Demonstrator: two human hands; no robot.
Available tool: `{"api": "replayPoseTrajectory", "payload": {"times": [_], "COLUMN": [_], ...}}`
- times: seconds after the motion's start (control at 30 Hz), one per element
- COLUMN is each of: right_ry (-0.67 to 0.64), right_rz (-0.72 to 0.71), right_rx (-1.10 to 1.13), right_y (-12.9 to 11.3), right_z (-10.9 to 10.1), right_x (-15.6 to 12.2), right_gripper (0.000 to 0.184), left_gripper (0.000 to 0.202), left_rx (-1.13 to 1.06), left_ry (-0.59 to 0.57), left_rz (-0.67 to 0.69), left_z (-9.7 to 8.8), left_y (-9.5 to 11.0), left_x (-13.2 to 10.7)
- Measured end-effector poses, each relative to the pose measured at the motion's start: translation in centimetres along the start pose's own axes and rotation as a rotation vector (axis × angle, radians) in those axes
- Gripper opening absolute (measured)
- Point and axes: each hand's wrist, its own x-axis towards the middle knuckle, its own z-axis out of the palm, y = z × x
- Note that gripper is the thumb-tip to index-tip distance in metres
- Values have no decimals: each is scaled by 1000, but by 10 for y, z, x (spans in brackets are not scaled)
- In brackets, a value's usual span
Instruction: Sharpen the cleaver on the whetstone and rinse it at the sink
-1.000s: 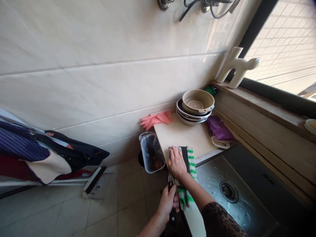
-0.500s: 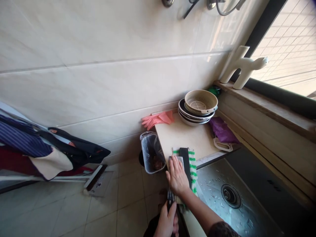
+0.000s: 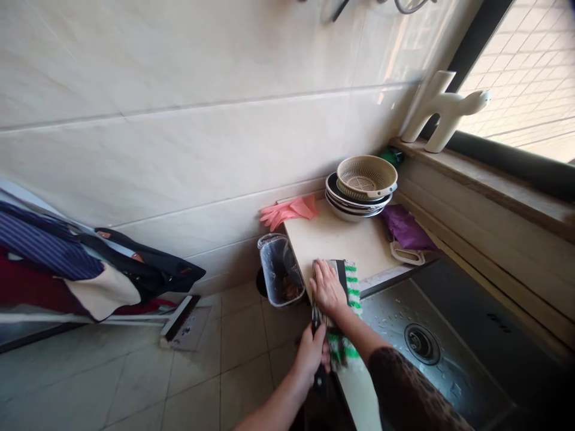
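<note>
My left hand [image 3: 309, 352] is closed around the black handle [image 3: 320, 379] of a wide-bladed kitchen knife, probably a cleaver. My right hand [image 3: 329, 290] lies flat on the knife's blade [image 3: 333, 265], fingers stretched out and pointing away from me. Most of the blade is hidden under that hand. Beneath it is a dark flat block, which looks like a whetstone [image 3: 342, 276], partly covered by the blade and hand. The block rests on a green-and-white striped cloth [image 3: 353, 287] at the counter's left edge, beside the sink.
A lined trash bin [image 3: 275, 281] stands left of the counter [image 3: 314, 239]. Pink gloves [image 3: 294, 209], stacked bowls [image 3: 335, 194] topped by a beige strainer [image 3: 366, 173], and a purple cloth [image 3: 406, 227] lie farther back. The steel sink [image 3: 390, 323] is at right; a dustpan [image 3: 191, 326] is on the floor.
Both hands have moved away from me with the knife, and the blade now covers more of the dark block. More striped cloth shows near my left hand. The view has shifted slightly.
</note>
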Motion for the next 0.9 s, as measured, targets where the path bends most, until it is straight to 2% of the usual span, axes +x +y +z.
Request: {"api": "replayPoseTrajectory", "payload": {"times": [0.07,0.23,0.43,0.6,0.8,0.9], "right_ry": [-12,56,-23,33,-21,-7], "right_rz": [9,-35,30,-24,29,1], "right_rx": [3,-1,8,-10,2,8], "right_y": [1,-5,3,-5,2,-3], "right_z": [-2,5,-2,2,-5,-2], "right_x": [4,-25,6,-19,9,-6], "right_gripper": [46,50,46,48,45,47], "left_gripper": [68,69,63,82,72,75], "left_rx": [0,17,5,64,15,22], "left_ry": [9,21,27,19,41,61], "left_rz": [15,-98,16,-78,20,-35], "left_z": [2,-8,3,-9,0,-7], "left_y": [2,-28,-4,-33,-5,-23], "left_x": [3,-9,8,3,12,7]}}
